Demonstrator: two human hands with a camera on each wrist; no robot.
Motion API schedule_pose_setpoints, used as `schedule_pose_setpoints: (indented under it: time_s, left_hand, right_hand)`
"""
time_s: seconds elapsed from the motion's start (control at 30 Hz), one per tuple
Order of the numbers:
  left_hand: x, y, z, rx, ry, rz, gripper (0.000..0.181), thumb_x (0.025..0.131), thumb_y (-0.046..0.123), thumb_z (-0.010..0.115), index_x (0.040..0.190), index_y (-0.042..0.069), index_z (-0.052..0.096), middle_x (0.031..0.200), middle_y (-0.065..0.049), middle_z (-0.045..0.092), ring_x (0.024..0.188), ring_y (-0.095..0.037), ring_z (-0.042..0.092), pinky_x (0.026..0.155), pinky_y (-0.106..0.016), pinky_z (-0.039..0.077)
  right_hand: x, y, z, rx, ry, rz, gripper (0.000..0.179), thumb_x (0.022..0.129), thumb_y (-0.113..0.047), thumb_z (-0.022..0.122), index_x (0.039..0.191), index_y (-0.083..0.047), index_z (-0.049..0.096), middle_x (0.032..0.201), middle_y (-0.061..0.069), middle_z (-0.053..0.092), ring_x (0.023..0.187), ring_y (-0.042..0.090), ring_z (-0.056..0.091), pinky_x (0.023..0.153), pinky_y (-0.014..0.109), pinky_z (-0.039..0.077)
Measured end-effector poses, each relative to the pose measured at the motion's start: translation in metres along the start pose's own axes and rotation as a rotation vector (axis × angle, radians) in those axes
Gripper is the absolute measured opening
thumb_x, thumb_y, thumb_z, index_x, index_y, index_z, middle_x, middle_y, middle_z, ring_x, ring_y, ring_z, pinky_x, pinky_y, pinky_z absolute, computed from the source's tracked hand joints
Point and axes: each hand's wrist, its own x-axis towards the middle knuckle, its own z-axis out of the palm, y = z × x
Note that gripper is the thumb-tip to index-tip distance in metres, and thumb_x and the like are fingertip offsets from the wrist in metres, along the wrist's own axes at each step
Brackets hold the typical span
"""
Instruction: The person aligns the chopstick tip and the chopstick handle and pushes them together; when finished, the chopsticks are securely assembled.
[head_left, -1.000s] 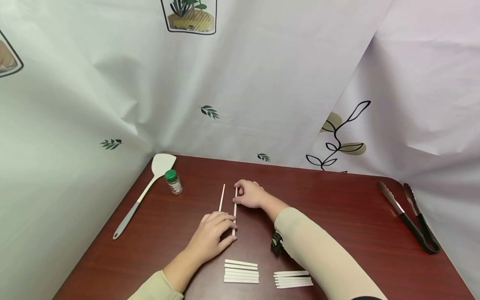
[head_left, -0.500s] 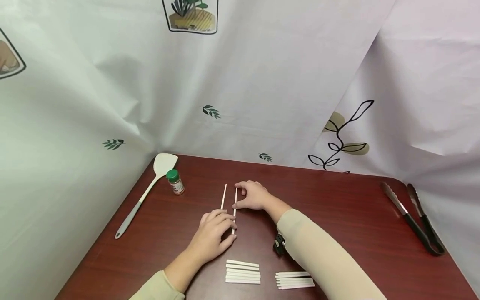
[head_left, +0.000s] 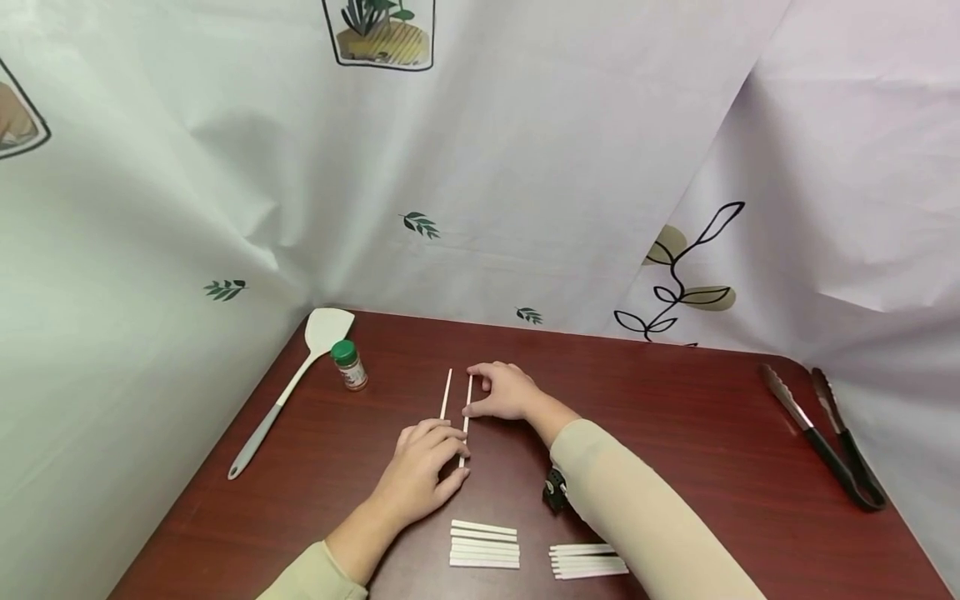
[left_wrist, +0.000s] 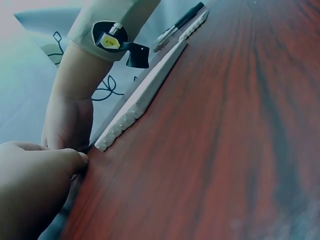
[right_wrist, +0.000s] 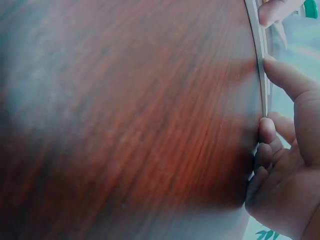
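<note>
A slim white stick [head_left: 465, 429] lies lengthwise on the dark red table. My right hand [head_left: 504, 392] holds its far part, one fingertip at the far end and the thumb against the side. Nearer me, my left hand [head_left: 422, 462] holds the near part, fingers bent over it and thumb by the near end. Whether this is one stick or two end to end, I cannot tell. A second white stick [head_left: 446, 393] lies left of it, its near end hidden behind my left hand. The right wrist view shows the right thumb [right_wrist: 287, 77] against the stick.
Two rows of white sticks lie near me, a left row [head_left: 484, 546] and a right row [head_left: 585, 562] partly under my right sleeve. A spatula [head_left: 296, 379] and green-capped spice jar [head_left: 348, 367] are at left. Black-handled tongs [head_left: 832, 450] lie at right.
The near end of the held stick has shifted slightly left, and my left hand with it. The right hand has slid a little toward me along the stick since the first frame.
</note>
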Motion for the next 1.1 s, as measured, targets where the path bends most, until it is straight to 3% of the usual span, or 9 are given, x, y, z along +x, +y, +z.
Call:
schedule_pose_setpoints:
  time_s: [0.13, 0.27, 0.4, 0.57, 0.87, 1.1]
  left_hand:
    - [0.000, 0.000, 0.001, -0.007, 0.005, 0.015, 0.023, 0.081, 0.025, 0.088, 0.098, 0.020, 0.074, 0.120, 0.001, 0.072, 0.121, -0.028, 0.062, 0.093, -0.055, 0.045]
    - [0.001, 0.001, 0.000, -0.022, 0.034, 0.038, 0.018, 0.083, 0.025, 0.087, 0.094, 0.022, 0.073, 0.120, 0.003, 0.072, 0.118, -0.023, 0.061, 0.091, -0.052, 0.043]
    - [0.003, 0.003, 0.000, -0.045, 0.074, 0.062, 0.011, 0.086, 0.021, 0.082, 0.090, 0.023, 0.072, 0.116, 0.004, 0.072, 0.113, -0.019, 0.060, 0.088, -0.049, 0.041]
    - [0.005, 0.006, 0.000, -0.072, 0.102, 0.101, 0.009, 0.086, 0.018, 0.079, 0.092, 0.022, 0.073, 0.114, 0.003, 0.073, 0.110, -0.020, 0.061, 0.087, -0.048, 0.042]
    - [0.003, 0.019, 0.000, -0.131, 0.092, 0.171, 0.012, 0.087, 0.016, 0.079, 0.093, 0.023, 0.072, 0.111, 0.005, 0.073, 0.102, -0.014, 0.061, 0.082, -0.036, 0.044]
    - [0.000, 0.041, 0.002, -0.171, 0.049, 0.222, 0.015, 0.087, 0.017, 0.081, 0.097, 0.025, 0.073, 0.112, 0.007, 0.072, 0.098, -0.010, 0.060, 0.085, -0.033, 0.049]
  right_hand:
    - [-0.003, 0.005, -0.004, 0.138, -0.005, -0.027, 0.080, 0.086, -0.041, 0.088, 0.155, -0.013, 0.056, 0.098, -0.001, 0.059, 0.085, 0.017, 0.053, 0.078, 0.034, 0.046]
    - [-0.009, 0.011, -0.007, 0.280, 0.004, -0.051, 0.066, 0.089, -0.028, 0.086, 0.148, -0.010, 0.062, 0.090, 0.001, 0.058, 0.075, 0.015, 0.051, 0.074, 0.032, 0.045]
    - [-0.021, 0.020, -0.009, 0.342, -0.002, -0.069, 0.047, 0.092, -0.024, 0.083, 0.135, -0.009, 0.072, 0.079, -0.003, 0.054, 0.068, 0.010, 0.048, 0.070, 0.028, 0.043]
    - [-0.044, 0.030, -0.015, 0.423, -0.028, -0.057, 0.036, 0.095, -0.023, 0.080, 0.126, -0.006, 0.075, 0.077, -0.005, 0.055, 0.070, 0.009, 0.049, 0.069, 0.027, 0.043]
    - [-0.098, 0.052, -0.020, 0.438, -0.080, -0.070, 0.029, 0.098, -0.024, 0.075, 0.123, -0.007, 0.077, 0.075, -0.008, 0.055, 0.067, 0.007, 0.049, 0.065, 0.024, 0.043]
    - [-0.141, 0.055, -0.015, 0.435, -0.086, -0.110, 0.026, 0.098, -0.022, 0.077, 0.121, -0.009, 0.076, 0.080, -0.006, 0.056, 0.067, 0.005, 0.049, 0.063, 0.021, 0.042]
